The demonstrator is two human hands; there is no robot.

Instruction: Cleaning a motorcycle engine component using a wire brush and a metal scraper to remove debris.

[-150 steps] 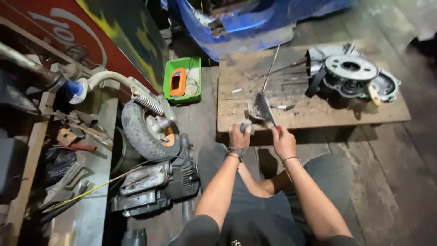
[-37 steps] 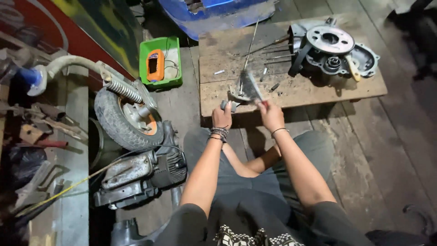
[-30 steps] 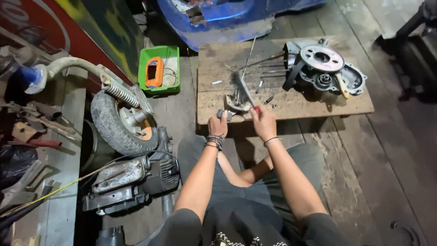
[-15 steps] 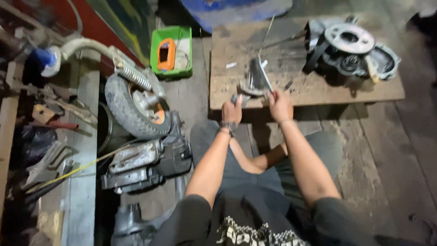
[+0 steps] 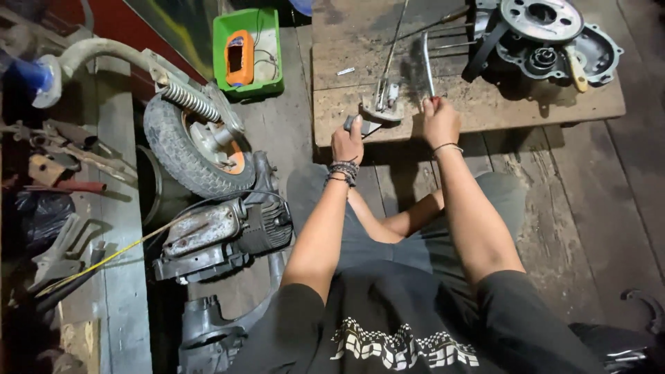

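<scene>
I sit on the floor at a low wooden board [image 5: 485, 104]. My left hand [image 5: 348, 140] grips the dark end of a small metal part [image 5: 381, 107] that rests on the board's near edge. My right hand [image 5: 439, 121] is closed around the red-handled end of a long thin metal tool [image 5: 427, 66], whose shaft points away from me over the board. The two hands are a short way apart, the metal part between them.
Engine casings and a round flywheel [image 5: 547, 34] lie at the board's far right. A green tray with an orange meter [image 5: 248, 59] stands to the left. A small wheel with spring [image 5: 197, 142] and an engine block [image 5: 222, 232] crowd my left side. Tools [image 5: 62, 166] litter a plank.
My right hand has drawn apart from the metal part and now holds the thin tool separately. The view has shifted closer and leftward over the board.
</scene>
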